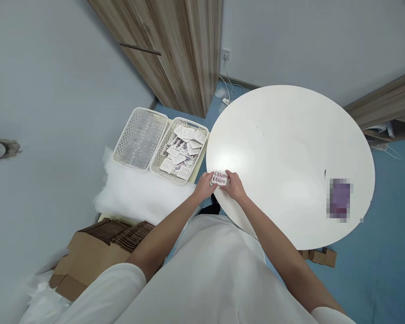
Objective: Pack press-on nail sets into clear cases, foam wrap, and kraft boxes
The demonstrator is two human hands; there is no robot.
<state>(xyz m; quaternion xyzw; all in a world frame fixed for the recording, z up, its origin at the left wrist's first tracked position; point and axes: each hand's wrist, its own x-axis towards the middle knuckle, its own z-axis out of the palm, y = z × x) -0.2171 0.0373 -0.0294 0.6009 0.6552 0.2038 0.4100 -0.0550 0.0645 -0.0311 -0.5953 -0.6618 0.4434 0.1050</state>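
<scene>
Fingers pinching at both ends: left hand point(204, 185) and right hand point(235, 185) have the little pink-dotted pack point(219, 178) between them, long side running hand to hand, neither really nearer, over the left edge of the round white bench point(290, 135).

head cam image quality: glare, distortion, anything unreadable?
Head view: wide-angle distortion makes the tall cabinet lean; glare bleaches patches of the round white table; the purple item on it is pixelated; print on the loose white cards is too small to read.
</scene>
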